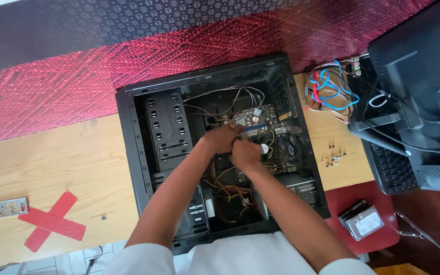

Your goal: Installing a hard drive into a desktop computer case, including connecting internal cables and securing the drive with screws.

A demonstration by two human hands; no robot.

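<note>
Wooden table [52, 168], red-black patterned rug beyond at 12. Open black PC case [128, 153] lies flat at centre. Both hands inside, over the motherboard [260, 127]: left hand [221, 139] curled, fingers bent down onto the board; right hand [245, 153] clenched just beside it, touching. What either pinches is hidden, can't tell. Case holds motherboard, yellow-black wire bundle [227, 196] at 6, power supply [301, 191] at 5. Red tape cross [52, 221] at 8, hard drives [362, 221] at 4.
</note>
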